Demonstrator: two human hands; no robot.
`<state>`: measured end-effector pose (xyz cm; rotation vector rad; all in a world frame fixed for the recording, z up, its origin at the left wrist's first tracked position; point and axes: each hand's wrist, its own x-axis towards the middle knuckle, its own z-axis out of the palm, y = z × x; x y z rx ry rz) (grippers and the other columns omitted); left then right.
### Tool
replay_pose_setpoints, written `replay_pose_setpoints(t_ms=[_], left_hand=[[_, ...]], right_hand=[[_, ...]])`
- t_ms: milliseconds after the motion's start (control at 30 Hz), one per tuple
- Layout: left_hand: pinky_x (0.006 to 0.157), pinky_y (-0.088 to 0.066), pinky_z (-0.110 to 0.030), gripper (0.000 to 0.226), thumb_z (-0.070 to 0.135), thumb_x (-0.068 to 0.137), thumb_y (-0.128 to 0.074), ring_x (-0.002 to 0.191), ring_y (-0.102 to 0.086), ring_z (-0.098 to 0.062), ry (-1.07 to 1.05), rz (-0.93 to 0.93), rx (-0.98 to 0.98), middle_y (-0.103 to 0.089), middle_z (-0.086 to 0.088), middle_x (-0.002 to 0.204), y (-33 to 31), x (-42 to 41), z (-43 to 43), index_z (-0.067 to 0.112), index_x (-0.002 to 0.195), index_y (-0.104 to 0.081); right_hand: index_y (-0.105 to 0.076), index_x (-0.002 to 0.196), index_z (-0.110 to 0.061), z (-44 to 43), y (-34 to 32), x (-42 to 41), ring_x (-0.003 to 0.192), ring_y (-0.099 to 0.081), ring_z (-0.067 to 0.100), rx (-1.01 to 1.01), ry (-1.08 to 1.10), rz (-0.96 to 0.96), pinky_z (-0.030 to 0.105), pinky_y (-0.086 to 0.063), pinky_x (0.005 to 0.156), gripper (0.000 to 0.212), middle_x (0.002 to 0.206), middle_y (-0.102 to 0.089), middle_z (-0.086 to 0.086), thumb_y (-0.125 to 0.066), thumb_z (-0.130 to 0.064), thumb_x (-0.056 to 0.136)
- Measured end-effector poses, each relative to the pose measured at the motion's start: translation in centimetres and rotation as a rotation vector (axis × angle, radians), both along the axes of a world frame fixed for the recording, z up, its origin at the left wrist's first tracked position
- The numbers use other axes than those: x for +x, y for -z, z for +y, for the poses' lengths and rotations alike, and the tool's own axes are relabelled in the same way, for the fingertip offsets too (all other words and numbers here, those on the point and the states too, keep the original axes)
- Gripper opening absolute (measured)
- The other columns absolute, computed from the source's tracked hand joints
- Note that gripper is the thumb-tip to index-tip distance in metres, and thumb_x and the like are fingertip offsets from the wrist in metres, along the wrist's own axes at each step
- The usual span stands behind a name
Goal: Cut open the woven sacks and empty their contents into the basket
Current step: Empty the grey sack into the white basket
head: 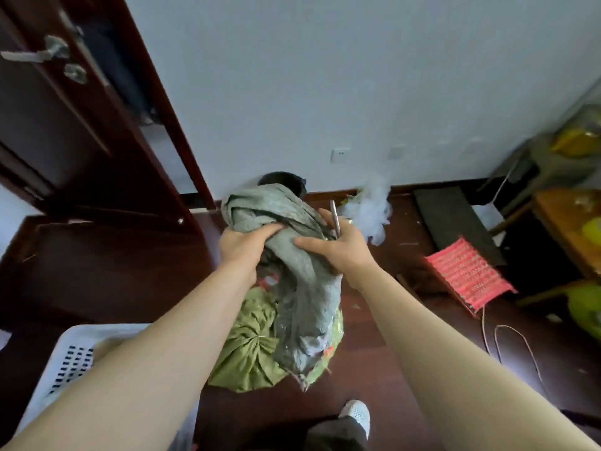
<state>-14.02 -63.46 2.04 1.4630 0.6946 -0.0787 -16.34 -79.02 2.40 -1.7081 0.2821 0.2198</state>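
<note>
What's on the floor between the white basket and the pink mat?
In the head view, a green tied bundle sits there with the grey sack hanging over it, then mostly bare floor to the pink mat.

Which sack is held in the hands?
The grey sack, gripped by the left hand and right hand; the green sack lies tied on the floor.

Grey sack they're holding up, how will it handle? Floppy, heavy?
Likely floppy: the grey sack crumples where the left hand and right hand grip it and hangs limp. Probably light: its hanging part looks flat. Its frayed bottom edge may snag.
</note>
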Motion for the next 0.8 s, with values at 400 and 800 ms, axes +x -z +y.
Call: replay_pose_setpoints(t_ms=[400, 800], left_hand=[[0.057, -0.056, -0.037, 0.061, 0.043, 0.063, -0.082, 0.078, -0.073, -0.031, 0.400, 0.317, -0.434, -0.074, -0.014, 0.096, -0.8, 7.0, -27.1, 0.010, 0.112, -0.068], [0.078, -0.052, -0.039, 0.042, 0.053, 0.080, -0.063, 0.094, -0.067, -0.027, 0.828, 0.419, -0.601, -0.072, -0.010, 0.106, 0.3, 18.4, -42.3, 0.017, 0.099, -0.073]], right_hand=[[-0.044, 0.141, -0.020, -24.2, 0.9, 3.4, 0.099, -0.068, 0.013, 0.460, 0.557, 0.019, 0.035, -0.054, 0.090, 0.088, 0.118, -0.065, -0.003, -0.086, -0.027, 0.063], [-0.063, 0.115, -0.015, -38.3, 1.4, 13.5, 0.100, -0.067, 0.031, 0.679, 0.765, -0.082, 0.043, -0.055, 0.086, 0.058, 0.107, -0.070, 0.011, -0.084, -0.024, 0.062]])
